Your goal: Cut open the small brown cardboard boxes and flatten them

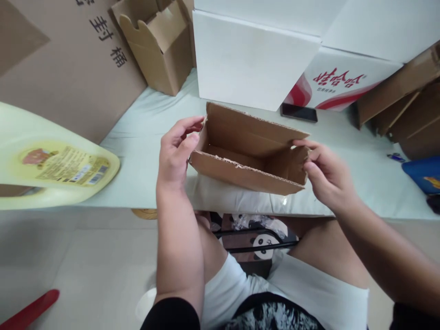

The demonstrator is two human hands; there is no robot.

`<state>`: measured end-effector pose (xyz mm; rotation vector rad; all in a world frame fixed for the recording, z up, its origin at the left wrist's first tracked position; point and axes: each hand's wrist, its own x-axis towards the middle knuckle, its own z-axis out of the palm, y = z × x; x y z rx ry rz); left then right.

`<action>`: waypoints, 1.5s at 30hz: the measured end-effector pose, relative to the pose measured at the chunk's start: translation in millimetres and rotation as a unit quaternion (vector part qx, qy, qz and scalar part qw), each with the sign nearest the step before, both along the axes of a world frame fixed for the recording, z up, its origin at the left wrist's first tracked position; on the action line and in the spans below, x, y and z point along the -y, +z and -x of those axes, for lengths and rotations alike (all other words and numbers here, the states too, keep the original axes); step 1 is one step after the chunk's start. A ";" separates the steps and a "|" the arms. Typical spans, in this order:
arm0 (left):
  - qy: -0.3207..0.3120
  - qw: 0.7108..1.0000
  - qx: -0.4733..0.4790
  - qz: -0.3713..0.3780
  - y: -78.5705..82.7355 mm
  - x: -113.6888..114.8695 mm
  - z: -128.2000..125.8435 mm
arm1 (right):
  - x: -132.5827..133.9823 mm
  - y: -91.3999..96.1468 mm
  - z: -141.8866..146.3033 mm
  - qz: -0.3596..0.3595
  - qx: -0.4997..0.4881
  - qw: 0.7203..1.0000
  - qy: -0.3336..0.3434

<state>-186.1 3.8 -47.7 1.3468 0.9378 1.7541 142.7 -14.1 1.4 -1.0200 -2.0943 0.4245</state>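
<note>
An open brown cardboard box (pixel 247 176) with rough-cut edges is held between my two hands, just over the front of the covered table. Its inside faces up toward me and nothing shows in it. My left hand (pixel 176 153) pinches the left end wall between thumb and fingers. On the opposite end, my right hand (pixel 326 174) grips the short wall, thumb outside and fingertips over the top edge. The box's underside is hidden, so I cannot tell whether it touches the table.
A pale green cloth covers the table (pixel 364 183). At left lies a large yellow-green bottle (pixel 103 165) before a big carton (pixel 85 91). Behind stand a cut cardboard box (pixel 172 59), white boxes (pixel 247 59) and a phone (pixel 299 112). Cardboard (pixel 405 96) and a blue packet (pixel 422 174) are at right.
</note>
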 end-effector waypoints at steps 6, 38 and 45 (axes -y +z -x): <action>-0.086 0.992 -0.085 0.035 2.6 3.6 -2.0 | -6.3 -16.4 23.5 0.085 0.022 0.996 0.015; 0.136 0.978 -0.034 0.153 -6.0 -11.2 -3.7 | 9.9 -91.7 25.9 0.336 -0.292 0.895 -0.021; 0.036 0.976 -0.093 0.191 -21.3 -14.8 -5.9 | 27.0 -34.8 45.2 0.090 -0.196 0.976 -0.005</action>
